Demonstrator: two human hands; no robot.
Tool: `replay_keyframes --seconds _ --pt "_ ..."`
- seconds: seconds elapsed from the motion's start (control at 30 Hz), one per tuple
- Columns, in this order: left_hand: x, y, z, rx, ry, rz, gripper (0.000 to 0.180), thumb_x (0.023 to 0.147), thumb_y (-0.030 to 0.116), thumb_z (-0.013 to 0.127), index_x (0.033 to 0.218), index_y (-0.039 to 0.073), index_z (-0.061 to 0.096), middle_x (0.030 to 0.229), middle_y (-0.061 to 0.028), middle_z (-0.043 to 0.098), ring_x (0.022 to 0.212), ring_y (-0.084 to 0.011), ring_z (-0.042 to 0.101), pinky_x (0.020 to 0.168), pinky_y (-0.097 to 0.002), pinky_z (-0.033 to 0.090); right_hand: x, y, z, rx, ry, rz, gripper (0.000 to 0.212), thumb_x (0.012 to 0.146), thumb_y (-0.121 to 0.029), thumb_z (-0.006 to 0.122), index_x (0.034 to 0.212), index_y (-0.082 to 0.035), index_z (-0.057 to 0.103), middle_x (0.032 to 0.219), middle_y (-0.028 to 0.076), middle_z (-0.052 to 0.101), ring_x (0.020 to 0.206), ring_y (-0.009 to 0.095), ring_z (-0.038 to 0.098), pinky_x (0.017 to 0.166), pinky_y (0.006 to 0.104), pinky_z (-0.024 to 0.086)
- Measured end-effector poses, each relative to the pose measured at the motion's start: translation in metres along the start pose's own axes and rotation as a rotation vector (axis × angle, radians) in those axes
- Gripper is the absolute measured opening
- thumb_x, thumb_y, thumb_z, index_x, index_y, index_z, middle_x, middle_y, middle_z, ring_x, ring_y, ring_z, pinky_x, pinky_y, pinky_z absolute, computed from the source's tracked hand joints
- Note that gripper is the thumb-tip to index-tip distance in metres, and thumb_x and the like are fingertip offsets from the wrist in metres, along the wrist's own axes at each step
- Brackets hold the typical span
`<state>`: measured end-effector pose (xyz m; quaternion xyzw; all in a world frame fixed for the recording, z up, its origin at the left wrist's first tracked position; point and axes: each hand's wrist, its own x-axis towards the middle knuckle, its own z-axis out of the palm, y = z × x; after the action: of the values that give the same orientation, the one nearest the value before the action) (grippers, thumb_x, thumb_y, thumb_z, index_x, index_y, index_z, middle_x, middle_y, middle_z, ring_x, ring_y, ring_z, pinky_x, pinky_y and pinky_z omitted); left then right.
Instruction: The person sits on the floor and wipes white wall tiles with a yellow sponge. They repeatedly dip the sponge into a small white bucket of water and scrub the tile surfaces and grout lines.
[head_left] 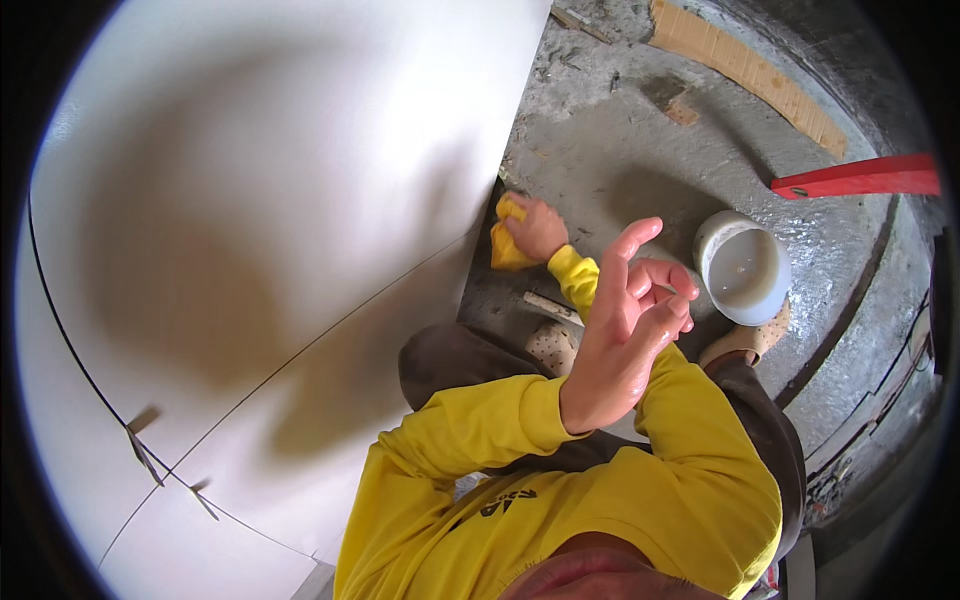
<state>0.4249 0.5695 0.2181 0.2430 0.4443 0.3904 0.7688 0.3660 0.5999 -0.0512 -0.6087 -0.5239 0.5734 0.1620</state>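
My left hand (pixel 625 335) is raised in front of my body, its skin looking wet. The index finger stretches out and the other fingers curl loosely, with nothing between them and the thumb. Behind it, my right arm reaches across to the left. My right hand (pixel 541 229) presses a bunched yellow cloth (pixel 510 245) close to the edge of a large pale wall tile (pixel 400 130), low by the floor. Part of the cloth is covered by my fingers. I cannot tell whether the cloth touches the tile.
A white bucket (pixel 708 262) of cloudy water stands near my tan clog (pixel 765 335). A short stick (pixel 552 306) lies near my other foot. Farther off are a cardboard strip (pixel 750 70) and a red bar (pixel 860 178). Thin clips (pixel 145 455) stick out of the tile joints.
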Motion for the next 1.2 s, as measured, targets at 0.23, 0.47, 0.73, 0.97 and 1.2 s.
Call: replay_keyframes --seconds 0.23,0.47,0.73,0.97,1.2 --pt "-0.004 0.001 0.0 0.017 -0.021 0.041 0.06 0.098 0.014 0.048 0.15 0.007 0.019 0.11 -0.0119 0.055 0.086 -0.0157 0.054 0.083 -0.0321 0.044 0.061 -0.007 -0.01 0.13 0.357 -0.046 0.05 0.083 -0.028 0.062 0.13 -0.013 0.061 0.117 0.026 0.063 0.109 0.042 0.06 0.097 0.0458 0.047" --pt "-0.009 -0.002 0.0 -0.021 -0.045 0.01 0.061 0.098 0.014 0.049 0.151 0.007 0.018 0.111 -0.0121 0.055 0.087 -0.0154 0.054 0.083 -0.0321 0.044 0.091 0.023 -0.008 0.236 -0.072 -0.16 0.054 0.082 -0.029 0.064 0.131 -0.007 0.059 0.117 0.029 0.061 0.11 0.042 0.059 0.099 0.0408 0.045" --pt "-0.003 -0.005 0.004 -0.003 -0.051 -0.01 0.061 0.097 0.011 0.047 0.151 0.009 0.018 0.111 -0.0124 0.055 0.086 -0.0151 0.054 0.083 -0.0323 0.044 0.088 0.015 0.005 0.188 0.168 -0.092 0.052 0.083 -0.03 0.064 0.129 -0.007 0.061 0.118 0.028 0.062 0.112 0.041 0.058 0.102 0.0406 0.043" --pt "-0.005 -0.004 0.0 -0.042 -0.034 -0.014 0.06 0.097 0.012 0.048 0.15 0.01 0.02 0.11 -0.0107 0.054 0.087 -0.0144 0.052 0.082 -0.0314 0.043 0.004 0.023 -0.036 0.374 0.215 -0.206 0.046 0.082 -0.02 0.068 0.123 0.0 0.06 0.109 0.02 0.066 0.102 0.029 0.064 0.091 0.0356 0.048" --pt "-0.002 -0.011 0.0 -0.026 -0.057 -0.066 0.059 0.096 0.013 0.051 0.148 0.01 0.022 0.108 -0.0085 0.054 0.088 -0.0141 0.052 0.082 -0.0303 0.043 -0.023 0.025 -0.015 0.647 0.474 -0.058 0.042 0.083 -0.02 0.075 0.107 0.0 0.047 0.097 0.014 0.058 0.092 0.021 0.058 0.083 0.0347 0.048"
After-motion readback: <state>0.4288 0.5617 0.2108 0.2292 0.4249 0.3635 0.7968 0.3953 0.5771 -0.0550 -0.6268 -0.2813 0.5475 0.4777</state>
